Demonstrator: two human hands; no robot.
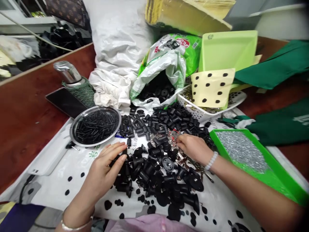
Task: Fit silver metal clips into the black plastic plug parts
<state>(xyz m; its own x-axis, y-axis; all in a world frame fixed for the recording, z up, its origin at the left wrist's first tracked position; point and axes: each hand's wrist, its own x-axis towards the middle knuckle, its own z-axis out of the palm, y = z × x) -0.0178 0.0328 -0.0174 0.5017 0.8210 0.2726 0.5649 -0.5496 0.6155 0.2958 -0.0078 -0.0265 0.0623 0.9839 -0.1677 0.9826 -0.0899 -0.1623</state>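
Note:
My left hand (pixel 102 170) is curled at the left of a heap of black plastic parts (pixel 152 174), its thumb and fingers around a black plastic part (pixel 124 152) that is mostly hidden. My right hand (pixel 193 146) reaches into small metal pieces (pixel 180 158) with fingertips pinched together; whatever lies between them is hidden. Many short black cylinders (pixel 171 116) are spread just beyond both hands. Among the nearer parts, a grey spoked disc (pixel 168 164) faces up.
A round metal tray (pixel 118 130) of black screw-like pieces stands left. At right, a green tray (pixel 243 133) holds small silvery pieces. Behind are an open bag (pixel 145 80) of black parts and a white basket (pixel 193 111). A white power-strip-like box (pixel 51 154) lies left.

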